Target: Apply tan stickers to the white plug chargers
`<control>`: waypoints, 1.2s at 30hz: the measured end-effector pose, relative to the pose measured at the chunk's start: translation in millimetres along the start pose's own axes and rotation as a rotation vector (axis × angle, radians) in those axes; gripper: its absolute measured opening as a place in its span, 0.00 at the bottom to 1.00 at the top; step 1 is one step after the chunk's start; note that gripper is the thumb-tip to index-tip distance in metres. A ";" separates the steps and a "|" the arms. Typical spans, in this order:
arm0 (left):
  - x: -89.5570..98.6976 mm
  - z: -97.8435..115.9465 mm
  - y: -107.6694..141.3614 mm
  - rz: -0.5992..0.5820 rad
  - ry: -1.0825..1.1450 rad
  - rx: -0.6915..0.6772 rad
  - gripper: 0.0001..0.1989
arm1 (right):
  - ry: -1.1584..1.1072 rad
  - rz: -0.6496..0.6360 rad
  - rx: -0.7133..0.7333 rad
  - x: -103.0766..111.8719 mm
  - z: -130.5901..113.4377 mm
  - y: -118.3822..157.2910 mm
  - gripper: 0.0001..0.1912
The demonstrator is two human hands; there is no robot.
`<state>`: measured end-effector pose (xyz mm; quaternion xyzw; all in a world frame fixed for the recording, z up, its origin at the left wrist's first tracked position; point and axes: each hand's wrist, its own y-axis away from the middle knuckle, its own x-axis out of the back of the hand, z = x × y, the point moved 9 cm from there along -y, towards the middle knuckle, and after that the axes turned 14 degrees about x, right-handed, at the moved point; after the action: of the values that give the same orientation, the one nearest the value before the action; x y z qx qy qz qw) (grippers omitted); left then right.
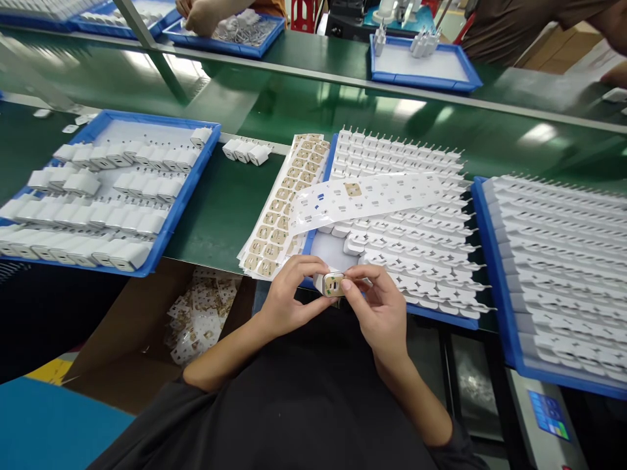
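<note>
Left tray of plugs; bare strip of green bench; sticker sheets. Left hand and right hand, fingertips clamped on one plug, at the near edge of the middle tray; loose sheet lying across it. Right tray, packed.

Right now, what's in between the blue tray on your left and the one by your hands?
In the head view, three white plugs and a stack of sticker sheets lie between the left tray and the middle tray, with green tabletop showing.
</note>
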<state>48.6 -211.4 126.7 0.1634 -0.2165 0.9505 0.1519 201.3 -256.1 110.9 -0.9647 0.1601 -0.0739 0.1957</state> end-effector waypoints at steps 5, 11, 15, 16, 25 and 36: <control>1.5 2.6 0.5 0.021 -0.028 -0.024 0.19 | 0.189 0.000 0.108 -1.9 -10.7 -0.3 0.05; 4.9 5.2 5.2 0.039 0.004 -0.077 0.18 | 0.525 0.016 0.410 -2.7 -40.3 -3.7 0.10; 13.2 1.6 8.1 0.116 0.109 -0.052 0.21 | 0.311 0.028 0.212 5.1 -24.3 -7.1 0.09; 14.3 1.2 8.3 0.133 0.121 -0.050 0.21 | 0.190 -0.017 0.137 0.7 -17.3 -6.5 0.08; 14.2 7.4 11.8 0.225 0.025 -0.122 0.18 | -0.217 -0.066 -0.064 -22.7 -0.5 -1.1 0.08; 12.7 20.7 20.9 0.313 -0.174 -0.305 0.15 | -0.308 -0.018 -0.048 -27.5 6.6 0.3 0.04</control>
<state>34.7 -236.2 141.6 0.1845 -0.3924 0.9011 0.0064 176.7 -244.7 102.6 -0.9704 0.1215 0.0772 0.1940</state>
